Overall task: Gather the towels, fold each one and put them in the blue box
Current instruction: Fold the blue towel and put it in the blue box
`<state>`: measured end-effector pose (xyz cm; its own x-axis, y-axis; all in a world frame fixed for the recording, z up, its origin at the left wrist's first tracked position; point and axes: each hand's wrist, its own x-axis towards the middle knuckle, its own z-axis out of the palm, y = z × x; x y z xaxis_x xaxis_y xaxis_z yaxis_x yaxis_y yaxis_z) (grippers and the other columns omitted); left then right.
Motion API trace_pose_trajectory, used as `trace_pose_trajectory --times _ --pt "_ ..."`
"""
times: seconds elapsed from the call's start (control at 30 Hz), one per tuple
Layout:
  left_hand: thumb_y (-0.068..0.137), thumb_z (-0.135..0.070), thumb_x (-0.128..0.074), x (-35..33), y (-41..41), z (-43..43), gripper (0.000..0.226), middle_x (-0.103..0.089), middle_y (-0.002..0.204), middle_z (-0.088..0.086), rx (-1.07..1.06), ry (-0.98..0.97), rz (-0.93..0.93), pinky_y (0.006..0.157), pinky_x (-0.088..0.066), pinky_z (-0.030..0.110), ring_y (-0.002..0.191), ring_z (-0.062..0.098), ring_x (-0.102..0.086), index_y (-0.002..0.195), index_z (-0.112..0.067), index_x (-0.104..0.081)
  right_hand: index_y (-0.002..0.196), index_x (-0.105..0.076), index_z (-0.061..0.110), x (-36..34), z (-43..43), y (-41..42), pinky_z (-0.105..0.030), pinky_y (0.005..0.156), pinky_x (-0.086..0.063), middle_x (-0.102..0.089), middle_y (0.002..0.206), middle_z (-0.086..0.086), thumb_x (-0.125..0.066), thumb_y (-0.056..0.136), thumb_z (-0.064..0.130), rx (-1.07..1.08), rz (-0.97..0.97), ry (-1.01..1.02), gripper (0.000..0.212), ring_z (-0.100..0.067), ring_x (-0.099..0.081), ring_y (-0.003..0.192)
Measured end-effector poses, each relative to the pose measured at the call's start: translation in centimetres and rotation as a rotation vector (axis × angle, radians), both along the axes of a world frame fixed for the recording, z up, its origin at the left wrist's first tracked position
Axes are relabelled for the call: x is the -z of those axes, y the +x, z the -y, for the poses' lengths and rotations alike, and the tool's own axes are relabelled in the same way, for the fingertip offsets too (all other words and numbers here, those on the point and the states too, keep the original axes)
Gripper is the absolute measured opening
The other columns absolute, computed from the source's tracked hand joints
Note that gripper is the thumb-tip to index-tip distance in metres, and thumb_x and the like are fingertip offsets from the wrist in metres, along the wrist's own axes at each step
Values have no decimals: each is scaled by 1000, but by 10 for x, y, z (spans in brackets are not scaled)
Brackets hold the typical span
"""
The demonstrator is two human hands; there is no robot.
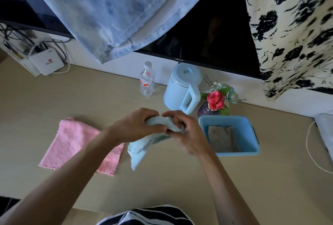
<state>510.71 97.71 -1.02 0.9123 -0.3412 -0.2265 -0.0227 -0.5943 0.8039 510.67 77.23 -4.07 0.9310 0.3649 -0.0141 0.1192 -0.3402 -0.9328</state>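
Note:
A light blue towel (138, 148) hangs bunched above the middle of the wooden table. My left hand (133, 125) and my right hand (185, 134) both grip its top edge, close together. A pink towel (72, 143) lies flat on the table to the left, partly under my left forearm. The blue box (251, 134) stands on the right, just beside my right hand. A folded beige towel (222, 141) lies inside it.
Behind my hands stand a plastic water bottle (146, 80), a light blue kettle (183, 87) and a vase with a pink flower (215, 101). A dark TV screen (207, 26) and hanging clothes (111, 8) fill the back. A white router (47, 64) sits far left; a white cable (310, 145) runs right.

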Motion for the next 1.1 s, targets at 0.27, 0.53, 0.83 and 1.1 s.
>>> trace_pose_trajectory --times 0.27,0.53,0.83,1.1 --pt "71 -27 -83 -20 -2 10 34 -46 57 -6 -46 39 216 47 -32 17 53 9 -40 69 -16 -50 76 -45 6 -21 7 -6 -25 59 -32 -42 68 -3 -71 79 19 -35 -249 289 29 -15 -37 65" --pt "73 -30 -83 -32 -4 11 21 -59 64 -14 24 46 245 52 -35 18 55 8 -44 77 -20 -65 96 -67 28 -20 9 -10 -22 72 -46 -59 91 -16 -77 75 11 170 -128 125 28 -13 -56 78" --pt "80 -26 -80 -30 -3 6 15 -76 89 -10 -64 -95 327 78 -56 25 81 6 -70 76 -32 -68 74 -55 13 -23 18 -11 -28 65 -38 -52 67 10 -80 75 18 204 -11 47 26 -9 -47 65" --pt "84 -21 -77 -37 0 1 15 -54 59 -1 25 -31 460 52 -32 16 54 10 -40 78 -19 -64 75 -57 14 -40 33 -13 -27 54 -31 -45 63 -8 -78 82 21 159 -41 -49 24 -12 -37 58"
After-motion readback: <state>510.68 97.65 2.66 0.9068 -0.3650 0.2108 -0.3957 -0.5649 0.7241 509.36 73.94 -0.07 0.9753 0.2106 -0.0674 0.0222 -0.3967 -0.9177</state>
